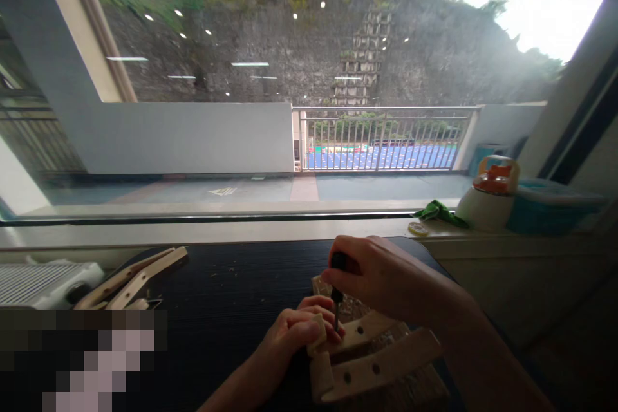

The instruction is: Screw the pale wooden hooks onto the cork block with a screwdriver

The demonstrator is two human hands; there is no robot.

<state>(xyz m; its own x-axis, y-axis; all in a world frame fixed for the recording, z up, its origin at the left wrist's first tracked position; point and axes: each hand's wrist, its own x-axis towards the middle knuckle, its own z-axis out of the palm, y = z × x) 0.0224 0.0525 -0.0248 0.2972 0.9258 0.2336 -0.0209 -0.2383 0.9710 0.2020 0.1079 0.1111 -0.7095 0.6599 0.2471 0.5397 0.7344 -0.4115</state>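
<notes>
My right hand (369, 267) is closed around the black handle of a screwdriver (337, 293), held upright with its shaft pointing down. The tip meets a pale wooden strip with holes (369, 328), close to my left fingertips. My left hand (297, 328) grips the near-left end of this wooden piece, thumb against a small end block (317, 335). A second wooden strip with two dark holes (381, 367) lies nearer to me. Beneath both is a rough, brown, chip-textured block (427, 393). My fingers partly hide the spot where the tip lands.
Several shaped wooden strips (149, 273) lie at the left of the dark table (217, 322), near a white slatted object (48, 283). On the window sill (241, 232) are a green cloth (438, 211), a yellow ring (418, 228), a white-and-orange jug (487, 203) and a teal box (550, 209).
</notes>
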